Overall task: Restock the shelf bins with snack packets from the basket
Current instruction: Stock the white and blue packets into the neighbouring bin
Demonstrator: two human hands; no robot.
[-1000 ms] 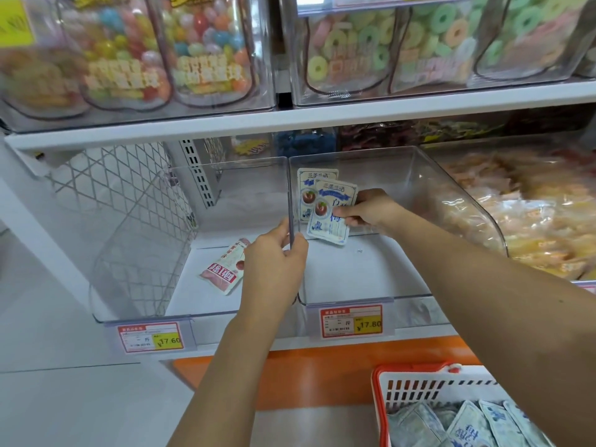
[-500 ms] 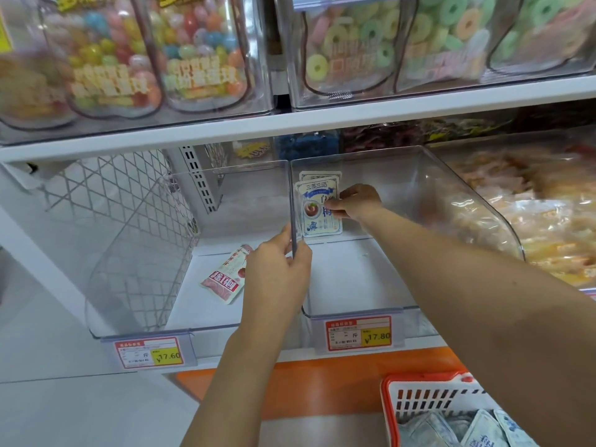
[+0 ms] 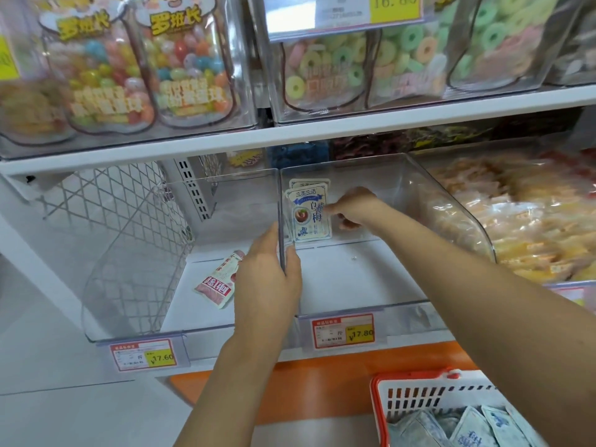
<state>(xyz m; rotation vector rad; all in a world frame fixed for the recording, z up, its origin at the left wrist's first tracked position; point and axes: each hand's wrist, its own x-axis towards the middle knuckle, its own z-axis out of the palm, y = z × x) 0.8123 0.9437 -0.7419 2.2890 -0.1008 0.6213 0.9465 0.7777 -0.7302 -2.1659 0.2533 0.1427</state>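
Note:
A clear middle shelf bin (image 3: 445, 214) holds white and blue snack packets (image 3: 308, 214) standing upright against its back left corner. My right hand (image 3: 353, 209) reaches into the bin and pinches the right edge of the front packet. My left hand (image 3: 269, 272) grips the clear wall (image 3: 281, 201) between the middle bin and the left bin, thumb on one side and fingers on the other. The red and white basket (image 3: 416, 398) at the bottom right holds several more white and blue packets (image 3: 471, 427).
A pink and white packet (image 3: 219, 280) lies in the left bin (image 3: 129, 253). The bin on the right (image 3: 522, 221) is full of orange snack bags. The upper shelf (image 3: 290, 137) carries candy bins. Price tags (image 3: 343, 330) hang on the bin fronts.
My right hand has moved the front packet back and stood it upright against the rear packet at the bin's back left. My left hand stays on the divider.

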